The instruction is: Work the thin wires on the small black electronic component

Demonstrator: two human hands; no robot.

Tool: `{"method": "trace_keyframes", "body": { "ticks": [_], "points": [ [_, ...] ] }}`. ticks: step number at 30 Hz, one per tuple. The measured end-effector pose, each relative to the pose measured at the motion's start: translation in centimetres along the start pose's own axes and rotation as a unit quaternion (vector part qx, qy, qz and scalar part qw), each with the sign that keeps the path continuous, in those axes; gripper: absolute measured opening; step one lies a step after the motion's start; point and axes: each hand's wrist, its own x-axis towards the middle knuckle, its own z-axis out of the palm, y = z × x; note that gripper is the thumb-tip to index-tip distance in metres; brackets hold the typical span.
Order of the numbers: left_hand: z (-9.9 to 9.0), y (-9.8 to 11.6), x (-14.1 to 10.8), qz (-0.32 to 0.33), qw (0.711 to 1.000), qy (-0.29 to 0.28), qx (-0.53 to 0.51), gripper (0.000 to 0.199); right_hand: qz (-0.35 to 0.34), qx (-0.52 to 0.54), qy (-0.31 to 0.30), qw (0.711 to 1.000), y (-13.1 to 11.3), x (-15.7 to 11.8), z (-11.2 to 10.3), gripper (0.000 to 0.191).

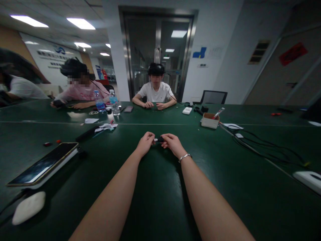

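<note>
Between my hands, a little above or on the dark green table [157, 187], is a small black object with a silver end [158, 140]; its kind is too small to tell. My left hand [145, 143] pinches the silver end with thumb and fingertips. The black end is gripped by my right hand [172, 143], which wears a silver bangle [185, 157] at the wrist. The fingertips of the two hands are close together, and they partly cover the object.
To the left lie a phone on a white block [45, 164] and a white rounded case [28, 208]. Water bottles [114, 103] and papers stand beyond. At right are a small box with a pen [210, 120] and black cables [268, 144]. Several people [155, 90] sit across the table.
</note>
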Motion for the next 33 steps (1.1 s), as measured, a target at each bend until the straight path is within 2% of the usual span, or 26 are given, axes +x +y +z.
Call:
{"method": "trace_keyframes", "body": {
  "ticks": [5,10,29,33],
  "points": [
    [-0.04,0.03,0.0,0.013,1.0,0.012,0.012,0.018,-0.001,0.001,-0.005,1.0,0.05,0.0,-0.04,0.009],
    [-0.01,0.07,0.03,-0.001,1.0,-0.012,0.0,0.02,0.0,0.004,-0.005,1.0,0.06,0.02,-0.03,0.009],
    [0.17,0.45,-0.25,0.009,1.0,-0.009,0.001,0.016,-0.003,0.0,-0.007,1.0,0.08,0.07,0.0,0.006],
    [0.1,0.42,-0.23,0.015,1.0,-0.025,0.004,0.019,-0.003,-0.003,-0.009,1.0,0.09,0.11,-0.04,0.008]
  ]
}}
